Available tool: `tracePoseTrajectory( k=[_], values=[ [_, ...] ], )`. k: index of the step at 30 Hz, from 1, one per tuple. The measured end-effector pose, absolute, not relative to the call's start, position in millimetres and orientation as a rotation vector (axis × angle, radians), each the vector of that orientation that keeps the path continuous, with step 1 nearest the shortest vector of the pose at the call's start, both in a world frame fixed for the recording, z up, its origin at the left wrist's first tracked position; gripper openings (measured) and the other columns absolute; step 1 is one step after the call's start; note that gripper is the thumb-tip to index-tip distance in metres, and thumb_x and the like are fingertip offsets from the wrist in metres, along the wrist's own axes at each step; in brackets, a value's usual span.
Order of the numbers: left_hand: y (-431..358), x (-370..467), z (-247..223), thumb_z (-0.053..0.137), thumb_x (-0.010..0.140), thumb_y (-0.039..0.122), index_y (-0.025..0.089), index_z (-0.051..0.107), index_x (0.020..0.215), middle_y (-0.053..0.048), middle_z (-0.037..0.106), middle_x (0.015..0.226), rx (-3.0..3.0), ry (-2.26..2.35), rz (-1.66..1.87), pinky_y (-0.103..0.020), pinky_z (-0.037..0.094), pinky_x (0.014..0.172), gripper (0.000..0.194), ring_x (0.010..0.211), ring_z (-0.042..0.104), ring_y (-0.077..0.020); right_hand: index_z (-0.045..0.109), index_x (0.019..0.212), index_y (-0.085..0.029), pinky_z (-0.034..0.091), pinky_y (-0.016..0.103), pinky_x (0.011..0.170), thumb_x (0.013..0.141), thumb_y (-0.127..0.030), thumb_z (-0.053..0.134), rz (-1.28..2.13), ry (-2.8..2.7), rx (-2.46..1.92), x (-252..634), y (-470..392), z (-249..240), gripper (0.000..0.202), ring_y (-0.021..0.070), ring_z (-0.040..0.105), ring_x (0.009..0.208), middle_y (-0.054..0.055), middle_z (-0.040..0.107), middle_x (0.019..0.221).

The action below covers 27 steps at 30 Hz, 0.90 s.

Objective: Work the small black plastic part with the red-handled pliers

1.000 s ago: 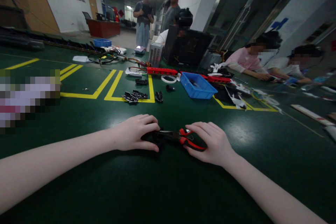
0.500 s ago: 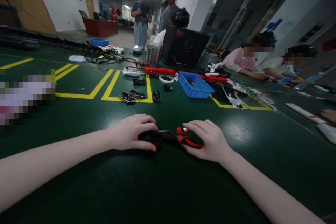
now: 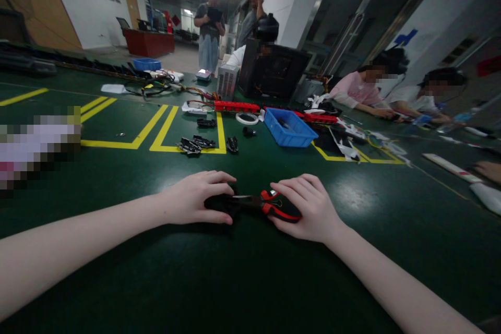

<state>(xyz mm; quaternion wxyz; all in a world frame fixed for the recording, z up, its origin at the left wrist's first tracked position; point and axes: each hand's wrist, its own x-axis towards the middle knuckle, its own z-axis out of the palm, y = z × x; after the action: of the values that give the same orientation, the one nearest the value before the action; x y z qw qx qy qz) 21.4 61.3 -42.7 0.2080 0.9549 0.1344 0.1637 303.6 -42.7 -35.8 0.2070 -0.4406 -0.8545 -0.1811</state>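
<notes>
Two bare hands at work on a green table (image 3: 250, 282), as observed from within the room. The right hand (image 3: 309, 204) is wrapped about the red-and-black handles of a pair of pliers (image 3: 250, 200), whose metal nose points toward the left hand. The left hand (image 3: 198, 197) grasps a dark piece (image 3: 221, 202) between thumb and fingers; the shape of this piece is lost in shadow, and whether the pliers' tips grip it cannot be told. Pliers and piece lie low over the near middle of the table, between the hands. Beyond them: small black parts (image 3: 189, 146), some inside a frame of yellow tape (image 3: 221, 133); a white ring (image 3: 247, 118); and, to its right, a blue bin (image 3: 291, 135) with dark contents. Farther back stands a black case (image 3: 276, 70). One person (image 3: 209, 28) standing in the background holds a dark tablet-like object (image 3: 215, 14).
</notes>
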Motion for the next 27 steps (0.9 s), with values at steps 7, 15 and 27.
tracePoseTrajectory(
  k=[7,15,27],
  values=[
    [61.6,22.4,-43.3,0.065,0.086,0.048,0.020,0.061,0.116,-0.011,0.057,0.127,2.683,0.336,0.469,-0.043,0.047,0.095,0.041,0.112,0.056,-0.0271,0.060,0.120,-0.019,0.042,0.047,0.091,0.075,-0.038,0.067,-0.499,-2.369,-1.232,301.9,-43.7,-35.9,0.049,0.0244,0.066,0.092,0.009,0.071,0.104],
    [60.4,22.0,-42.6,0.067,0.084,0.047,0.021,0.062,0.116,-0.011,0.050,0.134,2.675,0.377,0.459,-0.045,0.047,0.096,0.041,0.116,0.055,-0.0287,0.060,0.115,-0.019,0.042,0.048,0.093,0.077,-0.040,0.066,-0.475,-2.355,-1.223,302.2,-44.1,-36.8,0.044,0.0235,0.068,0.089,0.009,0.072,0.101],
    [62.3,23.3,-44.2,0.068,0.084,0.047,0.021,0.059,0.118,-0.010,0.056,0.126,2.613,0.385,0.432,-0.042,0.045,0.097,0.044,0.114,0.053,-0.0263,0.060,0.115,-0.018,0.043,0.047,0.094,0.076,-0.038,0.067,-0.486,-2.329,-1.209,303.7,-43.2,-37.4,0.044,0.0232,0.068,0.091,0.009,0.072,0.102]
  ],
)
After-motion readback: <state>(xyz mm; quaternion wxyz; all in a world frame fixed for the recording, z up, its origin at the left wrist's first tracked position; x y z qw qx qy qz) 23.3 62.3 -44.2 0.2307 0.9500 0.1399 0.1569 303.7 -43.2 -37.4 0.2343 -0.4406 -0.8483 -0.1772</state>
